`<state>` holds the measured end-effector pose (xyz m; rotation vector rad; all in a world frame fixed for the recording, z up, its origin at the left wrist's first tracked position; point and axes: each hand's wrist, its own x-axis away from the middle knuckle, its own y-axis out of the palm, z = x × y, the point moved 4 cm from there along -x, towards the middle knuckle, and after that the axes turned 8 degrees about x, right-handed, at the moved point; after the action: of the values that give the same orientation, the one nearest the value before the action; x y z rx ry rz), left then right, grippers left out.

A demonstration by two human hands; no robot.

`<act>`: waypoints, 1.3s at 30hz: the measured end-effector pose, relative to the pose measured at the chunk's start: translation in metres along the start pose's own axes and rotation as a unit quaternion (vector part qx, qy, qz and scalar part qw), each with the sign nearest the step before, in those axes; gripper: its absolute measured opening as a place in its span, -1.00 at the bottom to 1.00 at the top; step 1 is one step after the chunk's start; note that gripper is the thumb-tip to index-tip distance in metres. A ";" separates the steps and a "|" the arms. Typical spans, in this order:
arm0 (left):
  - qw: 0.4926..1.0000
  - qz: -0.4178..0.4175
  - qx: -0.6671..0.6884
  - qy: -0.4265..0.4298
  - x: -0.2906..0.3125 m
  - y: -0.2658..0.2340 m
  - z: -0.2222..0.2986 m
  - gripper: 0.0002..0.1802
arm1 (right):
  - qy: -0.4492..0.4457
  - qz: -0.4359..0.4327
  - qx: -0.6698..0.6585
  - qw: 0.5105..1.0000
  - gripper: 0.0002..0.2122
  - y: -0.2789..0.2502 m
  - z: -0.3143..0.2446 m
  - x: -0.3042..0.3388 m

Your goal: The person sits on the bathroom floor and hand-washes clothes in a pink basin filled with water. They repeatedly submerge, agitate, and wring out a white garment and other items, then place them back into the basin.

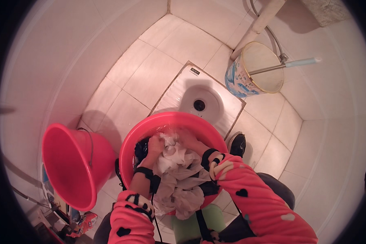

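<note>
A red basin (171, 118) holds water and a bunched wet white garment (175, 158), part of which hangs over the near rim. My left hand (154, 146) is closed on the upper left of the garment, its knuckles up. Beside it, my right hand (188, 139) is at the garment's upper right, blurred by motion, so its fingers do not show clearly. Dark cloth (141, 149) lies in the basin at the left of my left hand. Both forearms wear red patterned sleeves pushed back from the wrists.
A red bucket (99, 148) with a wire handle stands tilted-looking at the left. Beyond the basin is a squat toilet (227, 95). A patterned bin (242, 79) with a pale-handled rod stands far right. Near me are a green stool (195, 221) and a black shoe (237, 144).
</note>
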<state>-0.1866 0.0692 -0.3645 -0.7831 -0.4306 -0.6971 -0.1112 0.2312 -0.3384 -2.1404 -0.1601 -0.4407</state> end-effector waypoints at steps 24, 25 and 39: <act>0.823 -0.053 0.559 0.085 0.276 -0.107 0.145 -0.62 | -0.099 0.074 -0.524 0.843 -0.69 -0.204 -0.183 0.202; 0.812 -0.052 0.577 0.072 0.288 -0.104 0.147 -0.61 | -0.086 0.006 -0.546 0.834 -0.65 -0.197 -0.189 0.207; 0.802 0.025 0.592 0.072 0.267 -0.084 0.120 -0.56 | -0.010 0.202 -0.348 0.916 -0.56 -0.186 -0.184 0.219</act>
<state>-0.0716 0.0090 -0.0889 0.4529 -0.5932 -0.3080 -0.0052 0.1764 -0.0189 -2.7803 0.4991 -0.2455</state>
